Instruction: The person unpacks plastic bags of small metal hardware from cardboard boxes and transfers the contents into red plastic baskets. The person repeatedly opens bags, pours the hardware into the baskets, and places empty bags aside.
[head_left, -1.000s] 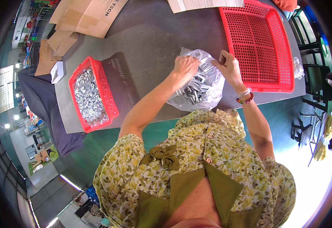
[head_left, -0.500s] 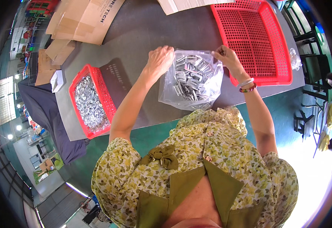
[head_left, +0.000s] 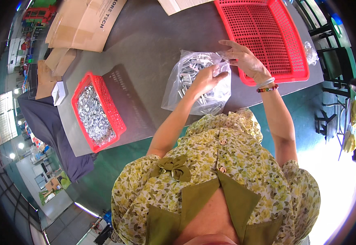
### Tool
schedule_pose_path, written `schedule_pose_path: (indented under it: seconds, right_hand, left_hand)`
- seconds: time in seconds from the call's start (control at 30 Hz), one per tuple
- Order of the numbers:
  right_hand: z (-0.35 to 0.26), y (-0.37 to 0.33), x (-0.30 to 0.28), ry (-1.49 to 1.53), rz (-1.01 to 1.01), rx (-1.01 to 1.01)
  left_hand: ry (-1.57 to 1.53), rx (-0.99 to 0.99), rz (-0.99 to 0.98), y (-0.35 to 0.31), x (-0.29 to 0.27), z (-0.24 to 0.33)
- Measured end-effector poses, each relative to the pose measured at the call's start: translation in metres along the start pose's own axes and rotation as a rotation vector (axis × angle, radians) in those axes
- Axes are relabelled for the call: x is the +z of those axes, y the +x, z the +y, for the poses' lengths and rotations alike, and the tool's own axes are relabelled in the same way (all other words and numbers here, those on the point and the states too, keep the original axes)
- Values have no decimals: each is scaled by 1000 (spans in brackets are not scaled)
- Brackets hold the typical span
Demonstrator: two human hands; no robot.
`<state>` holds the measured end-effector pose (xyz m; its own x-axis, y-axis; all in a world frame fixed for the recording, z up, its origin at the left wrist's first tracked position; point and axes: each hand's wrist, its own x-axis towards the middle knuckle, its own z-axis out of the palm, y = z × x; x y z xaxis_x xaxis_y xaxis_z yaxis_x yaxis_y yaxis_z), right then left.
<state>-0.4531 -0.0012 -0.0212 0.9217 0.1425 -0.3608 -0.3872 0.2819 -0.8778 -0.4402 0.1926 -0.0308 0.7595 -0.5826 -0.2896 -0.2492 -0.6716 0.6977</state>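
Observation:
A clear plastic bag [head_left: 172, 92] lies open on the table near my body, filled with flat silver metal pieces [head_left: 188, 72] that look like small buckles. Over its mouth is my left hand [head_left: 205, 81], thumb and fingers apart, with nothing visible between them. The hand covers part of the metal pieces. At the bag's far right edge, my right hand [head_left: 246, 61] has its fingers spread, close to the plastic rim. Whether its fingertips touch the plastic is unclear. Bracelets circle the right wrist.
On the left, a red basket [head_left: 119, 118] holds many small shiny metal parts [head_left: 94, 116]. A large red perforated tray [head_left: 298, 49] stands at the far right, beside crumpled clear plastic [head_left: 309, 53]. Cardboard [head_left: 80, 28] lies at the far left of the grey table [head_left: 145, 53].
My left hand has let go of the bag's left rim and moved right, over the metal pieces. My right hand has opened its fingers from a pinch on the right rim.

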Motion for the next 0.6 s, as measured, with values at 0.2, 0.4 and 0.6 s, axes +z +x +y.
schedule_pose_path:
  seconds: [0.2, 0.4, 0.6]
  right_hand:
    - [27, -2, -21, -222, 86, -227]
    - [37, -22, 1, -93, 107, -366]
    - [40, -27, 2, -151, 131, -458]
  left_hand:
    - [-44, 410, 443, -13, -39, 39]
    - [254, 292, -76, 53, -36, -22]
    - [-9, 81, -454, 73, -51, -29]
